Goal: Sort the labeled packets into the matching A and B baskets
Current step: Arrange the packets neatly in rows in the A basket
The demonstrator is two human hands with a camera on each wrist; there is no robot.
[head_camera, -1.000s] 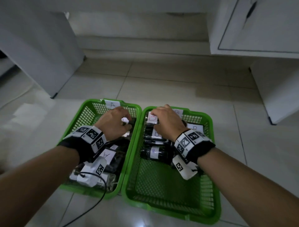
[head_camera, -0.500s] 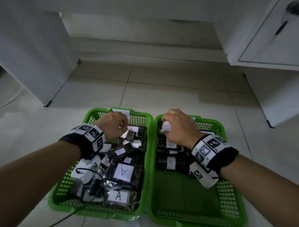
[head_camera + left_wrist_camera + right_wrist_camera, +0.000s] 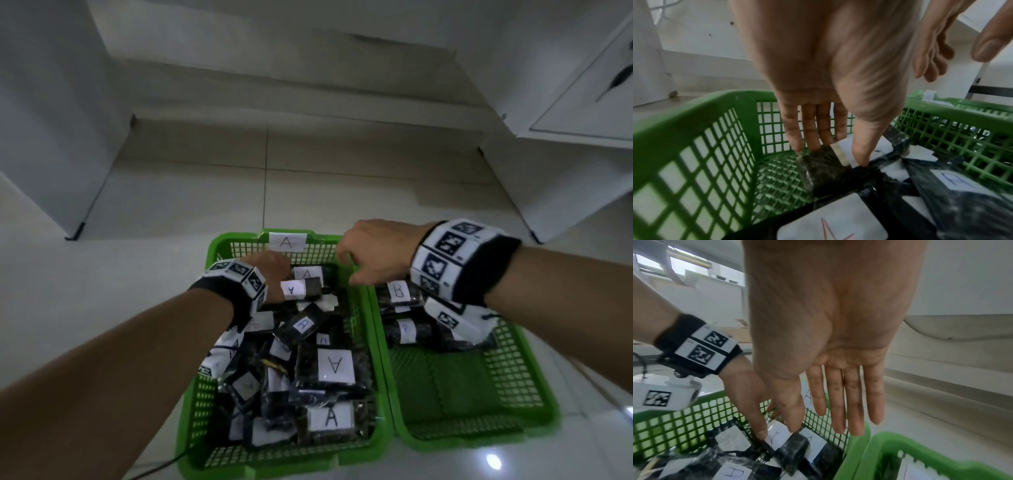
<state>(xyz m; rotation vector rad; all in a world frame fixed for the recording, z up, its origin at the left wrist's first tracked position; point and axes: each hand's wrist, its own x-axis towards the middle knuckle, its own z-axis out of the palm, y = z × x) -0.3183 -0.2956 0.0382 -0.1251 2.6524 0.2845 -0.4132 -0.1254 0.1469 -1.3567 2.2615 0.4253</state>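
Observation:
Two green mesh baskets stand side by side on the floor. The A basket (image 3: 233,240) (image 3: 694,146) (image 3: 674,426) on the left holds several dark packets with A labels. My left hand (image 3: 286,282) (image 3: 830,154) (image 3: 766,426) reaches into its far end and pinches a small A packet (image 3: 310,287) (image 3: 824,167) (image 3: 777,434), thumb on the white label, fingers behind its far edge. The packet touches the pile. My right hand (image 3: 349,270) (image 3: 824,426) hovers with straight fingers over the divide at the far corners, holding nothing. The B basket (image 3: 445,387) (image 3: 900,444) holds B packets (image 3: 399,291) at its far end.
White cabinets stand at the left (image 3: 51,120) and the right (image 3: 565,171) of the tiled floor (image 3: 342,192). A black cable (image 3: 161,466) runs off the near left corner of the A basket. The near half of the B basket shows bare mesh.
My right hand has moved left from over the B packets to the divide, and the white label seen in it earlier is gone. My left hand has lowered its small packet onto the pile.

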